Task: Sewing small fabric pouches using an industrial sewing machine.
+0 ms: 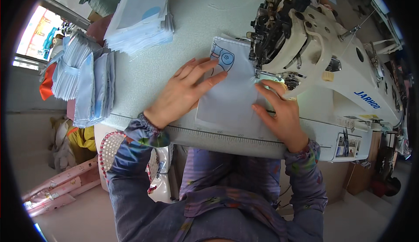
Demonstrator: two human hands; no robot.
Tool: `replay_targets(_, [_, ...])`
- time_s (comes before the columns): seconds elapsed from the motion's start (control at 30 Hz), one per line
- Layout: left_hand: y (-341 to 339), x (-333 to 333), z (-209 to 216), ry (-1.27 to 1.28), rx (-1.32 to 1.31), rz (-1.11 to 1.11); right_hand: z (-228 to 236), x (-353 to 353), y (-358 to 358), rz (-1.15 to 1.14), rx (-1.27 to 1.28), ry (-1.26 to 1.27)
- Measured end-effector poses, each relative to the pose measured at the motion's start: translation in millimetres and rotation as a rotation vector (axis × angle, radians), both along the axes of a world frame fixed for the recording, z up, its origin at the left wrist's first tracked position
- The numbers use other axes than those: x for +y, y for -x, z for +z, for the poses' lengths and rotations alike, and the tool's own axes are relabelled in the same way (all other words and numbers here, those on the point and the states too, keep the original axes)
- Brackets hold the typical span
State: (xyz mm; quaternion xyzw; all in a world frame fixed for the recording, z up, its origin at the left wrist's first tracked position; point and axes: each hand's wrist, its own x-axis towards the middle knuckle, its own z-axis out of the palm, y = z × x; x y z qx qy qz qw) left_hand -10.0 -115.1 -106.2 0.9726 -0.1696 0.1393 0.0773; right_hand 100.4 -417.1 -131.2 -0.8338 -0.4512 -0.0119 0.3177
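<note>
At the upper left of the frame we see a bright window (39, 30), with a pale wall (28, 128) below it. A pale table (187, 19) spans the middle. At the left, under its edge, we make out white woven mesh (112, 144) with a red-trimmed rim, whether chair or basket we cannot tell. We find light floor (78, 218) at the lower left, near pink patterned rolls (65, 183).

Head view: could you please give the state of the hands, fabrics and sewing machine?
Pale grey-blue rectangular printed fabric: lying mostly flat.
Left bare hand: open, resting on it.
Right bare hand: open, touching its right side.
White sewing machine: light on; running or not, cannot tell.
Tall pale-blue fabric stack: piled, edges uneven.
Pale-blue fabric bundle at far left: loosely layered.
</note>
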Motion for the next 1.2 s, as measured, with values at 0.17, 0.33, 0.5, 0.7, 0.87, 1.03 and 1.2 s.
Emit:
replay_targets(0.17, [-9,-11,1,0.177,0.045,-0.329,-9,-7,-1,-0.023,-0.055,-0.009])
replay_targets(0.33, [-4,-16,-3,0.413,0.222,-0.408,-5,-4,3,-0.049,-0.017,0.013])
replay_targets(0.5, [-8,-16,-11,0.462,0.206,-0.408,-5,-2,1,-0.032,-0.081,0.013])
replay_targets(0.7, [-19,-18,-15,0.461,0.197,-0.353,-7,-2,1,-0.057,-0.073,0.025])
replay_targets(0.87, [-33,-11,-16,0.497,0.202,-0.332,-7,-1,4,-0.052,-0.049,0.006])
replay_targets(1.03, [-49,-10,-23,0.507,0.168,-0.321,-5,-1,3,-0.045,-0.054,0.002])
replay_targets(1.2, [-59,-7,-26,0.508,0.110,-0.310,-4,1,3,-0.052,-0.100,-0.029])
